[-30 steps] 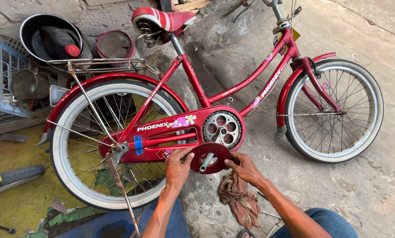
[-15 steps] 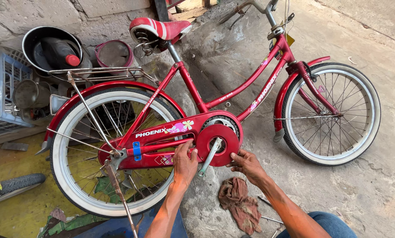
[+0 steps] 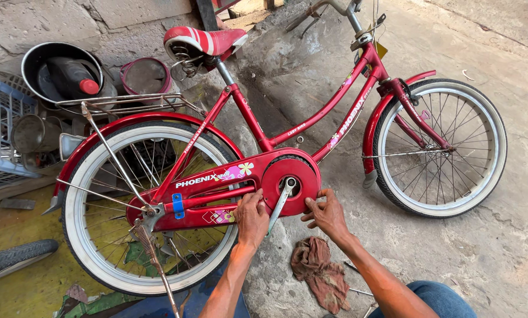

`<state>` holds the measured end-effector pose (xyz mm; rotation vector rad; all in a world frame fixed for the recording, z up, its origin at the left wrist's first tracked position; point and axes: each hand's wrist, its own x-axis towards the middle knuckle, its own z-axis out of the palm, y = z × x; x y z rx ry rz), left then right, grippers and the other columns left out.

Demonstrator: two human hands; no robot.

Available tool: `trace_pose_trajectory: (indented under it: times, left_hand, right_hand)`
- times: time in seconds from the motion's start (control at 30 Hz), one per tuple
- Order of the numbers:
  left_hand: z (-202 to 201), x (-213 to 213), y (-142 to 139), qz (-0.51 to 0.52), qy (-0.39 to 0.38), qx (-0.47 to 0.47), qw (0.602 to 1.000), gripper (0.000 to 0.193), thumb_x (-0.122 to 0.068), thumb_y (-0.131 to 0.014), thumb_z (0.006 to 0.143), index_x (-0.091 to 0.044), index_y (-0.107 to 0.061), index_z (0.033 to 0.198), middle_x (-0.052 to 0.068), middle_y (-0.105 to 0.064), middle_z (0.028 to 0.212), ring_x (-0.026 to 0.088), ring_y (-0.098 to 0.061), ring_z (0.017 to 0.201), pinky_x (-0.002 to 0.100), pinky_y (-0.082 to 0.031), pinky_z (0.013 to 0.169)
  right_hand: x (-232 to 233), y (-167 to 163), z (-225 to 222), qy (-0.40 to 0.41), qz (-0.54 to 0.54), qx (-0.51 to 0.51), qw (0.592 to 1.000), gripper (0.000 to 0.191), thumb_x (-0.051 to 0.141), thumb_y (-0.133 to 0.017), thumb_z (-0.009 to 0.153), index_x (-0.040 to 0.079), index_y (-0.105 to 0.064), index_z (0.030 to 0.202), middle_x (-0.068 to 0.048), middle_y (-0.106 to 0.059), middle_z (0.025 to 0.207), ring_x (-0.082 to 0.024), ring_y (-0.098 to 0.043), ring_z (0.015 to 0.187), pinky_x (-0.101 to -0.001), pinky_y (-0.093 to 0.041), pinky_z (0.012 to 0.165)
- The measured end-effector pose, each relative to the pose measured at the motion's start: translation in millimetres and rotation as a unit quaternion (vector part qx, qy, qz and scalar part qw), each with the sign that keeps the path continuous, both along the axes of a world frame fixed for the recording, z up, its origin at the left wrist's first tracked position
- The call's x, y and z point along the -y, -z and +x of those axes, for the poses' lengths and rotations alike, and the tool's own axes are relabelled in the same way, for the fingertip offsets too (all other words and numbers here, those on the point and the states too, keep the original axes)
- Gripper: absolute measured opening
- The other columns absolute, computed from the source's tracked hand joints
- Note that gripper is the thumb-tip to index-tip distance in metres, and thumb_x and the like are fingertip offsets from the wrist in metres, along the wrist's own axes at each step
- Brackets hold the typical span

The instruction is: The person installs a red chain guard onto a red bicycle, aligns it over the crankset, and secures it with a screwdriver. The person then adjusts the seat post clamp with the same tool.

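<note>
Hands meet at the middle of a red bicycle that stands upright on a rough concrete floor, seen from above. The left hand presses against the lower edge of the red chain guard, fingers curled over its rim beside the round disc-shaped cover. The right hand sits just to the other side of that disc, fingertips pinched against its lower rim. Between the two hands a silver crank arm hangs down from the disc's centre; its lower end and any pedal are hidden behind the left hand.

Open floor lies to the right and below the front wheel, with bare concrete out to the frame's edge. Directly under the right forearm a crumpled reddish-brown rag lies on the ground, with thin metal rods near it that are hard to make out.

The left side is crowded. The white-walled rear wheel stands close to a stone wall, with a black basin holding a dark bottle, a small red bucket, and a blue-grey plastic crate packed behind the rear rack. A loose tyre lies at the lower left, partly cut off.

The handlebars are cut off at the top edge, and the person's knee in blue jeans shows only partly at the bottom.
</note>
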<state>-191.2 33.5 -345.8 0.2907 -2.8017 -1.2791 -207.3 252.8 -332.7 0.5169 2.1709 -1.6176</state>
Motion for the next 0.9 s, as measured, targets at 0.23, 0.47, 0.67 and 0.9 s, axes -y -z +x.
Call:
trace_pose_trajectory:
  times: [0.23,0.47,0.67,0.9]
  left_hand:
    - [-9,-4,-7,0.167,-0.077,0.103,0.977,0.042,-0.005,-0.048,0.100,-0.010,-0.063,0.138,0.005,-0.074,0.122,0.017,-0.072,0.109,0.033,-0.051,0.102]
    - [-18,-6,-4,0.350,-0.062,0.098,0.930,0.044,0.001,-0.046,0.098,-0.004,-0.057,0.140,0.012,-0.067,0.135,0.021,-0.066,0.121,0.033,-0.050,0.107]
    - [-17,-4,-1,0.380,-0.071,0.054,0.921,0.038,0.002,-0.049,0.097,-0.001,-0.063,0.132,0.013,-0.067,0.133,0.022,-0.062,0.125,0.035,-0.046,0.111]
    - [-1,-11,-11,0.281,-0.115,0.012,0.953,0.033,0.004,-0.051,0.093,-0.003,-0.064,0.123,0.010,-0.064,0.122,0.020,-0.065,0.109,0.035,-0.055,0.094]
  right_hand:
    - [-2,-7,-10,-0.003,0.098,-0.034,0.995,0.036,0.026,-0.074,0.091,-0.003,-0.060,0.107,-0.018,-0.075,0.084,-0.023,-0.077,0.064,-0.0336,-0.059,0.042]
    - [-3,-2,-10,0.049,0.044,-0.043,0.997,0.031,0.021,-0.073,0.091,-0.002,-0.059,0.105,-0.017,-0.078,0.078,-0.020,-0.078,0.066,-0.0324,-0.061,0.042]
    - [-1,-6,-14,0.014,0.101,-0.028,0.994,0.030,0.028,-0.073,0.091,0.001,-0.061,0.098,-0.014,-0.077,0.077,-0.019,-0.078,0.066,-0.0319,-0.059,0.041]
    - [-3,2,-14,-0.022,0.100,-0.009,0.995,0.032,0.031,-0.071,0.093,0.001,-0.059,0.095,-0.014,-0.076,0.073,-0.020,-0.078,0.063,-0.0322,-0.059,0.041]
